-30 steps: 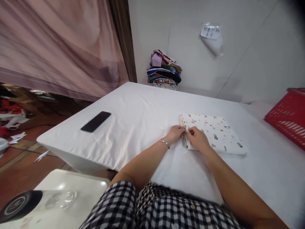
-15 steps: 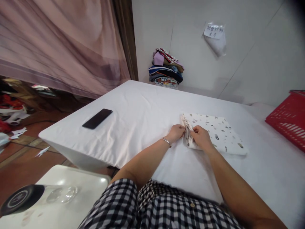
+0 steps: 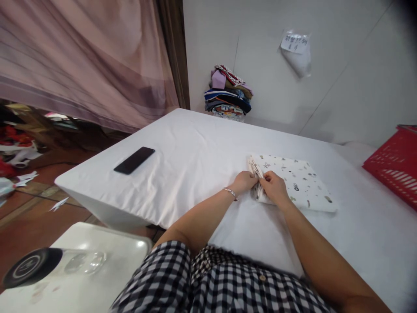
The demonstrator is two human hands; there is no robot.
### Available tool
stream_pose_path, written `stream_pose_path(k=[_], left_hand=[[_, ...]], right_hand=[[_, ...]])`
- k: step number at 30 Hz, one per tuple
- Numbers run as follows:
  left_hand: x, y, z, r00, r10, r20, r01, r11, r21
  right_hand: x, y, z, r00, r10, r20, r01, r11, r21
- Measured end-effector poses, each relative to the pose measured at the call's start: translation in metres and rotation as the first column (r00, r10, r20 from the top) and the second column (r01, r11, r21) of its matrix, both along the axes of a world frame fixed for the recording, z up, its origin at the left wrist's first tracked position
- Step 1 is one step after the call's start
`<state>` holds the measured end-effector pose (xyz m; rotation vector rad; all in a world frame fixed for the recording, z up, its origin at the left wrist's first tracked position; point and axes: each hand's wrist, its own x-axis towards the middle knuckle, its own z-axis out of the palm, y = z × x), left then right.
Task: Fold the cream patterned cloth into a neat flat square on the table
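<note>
Printed cloth [image 3: 302,184], its layered left edge pinched by left hand [image 3: 244,181] and right hand [image 3: 274,187], closer together than half a second ago so work stays there, lies folded on desk [image 3: 198,163], clothes stack [image 3: 228,94] beyond.

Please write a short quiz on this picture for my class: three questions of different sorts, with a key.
1. True or false: the phone lies on the white table.
2. Which wrist wears a bracelet? A) right only, B) left only, C) both.
3. Short answer: at which edge, as the wearer sees it, do the left hand and right hand pinch the folded cloth?

Key: 1. True. 2. B. 3. The left edge.
</note>
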<state>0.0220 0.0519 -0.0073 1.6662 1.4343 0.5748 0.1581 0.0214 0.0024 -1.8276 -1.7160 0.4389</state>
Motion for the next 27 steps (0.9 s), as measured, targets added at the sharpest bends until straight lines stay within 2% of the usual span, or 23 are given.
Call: stream_pose_path(k=[9, 14, 21, 27], left_hand=[[-0.001, 0.001, -0.006, 0.996, 0.014, 0.084, -0.013, 1.000, -0.014], [-0.001, -0.002, -0.012, 0.983, 0.035, 0.181, -0.047, 0.997, 0.061], [0.003, -0.010, -0.013, 0.956, 0.074, 0.285, -0.117, 0.984, 0.137], [0.002, -0.008, -0.014, 0.905, 0.042, 0.424, -0.069, 0.996, 0.049]], right_hand=[[-0.002, 0.001, 0.000, 0.997, 0.020, 0.077, -0.017, 0.999, -0.046], [-0.001, 0.000, 0.003, 0.998, 0.009, 0.060, -0.006, 0.998, -0.055], [-0.001, -0.002, 0.012, 0.993, 0.047, 0.106, -0.034, 0.991, -0.126], [0.000, -0.002, 0.017, 0.992, 0.053, 0.117, -0.032, 0.983, -0.182]])
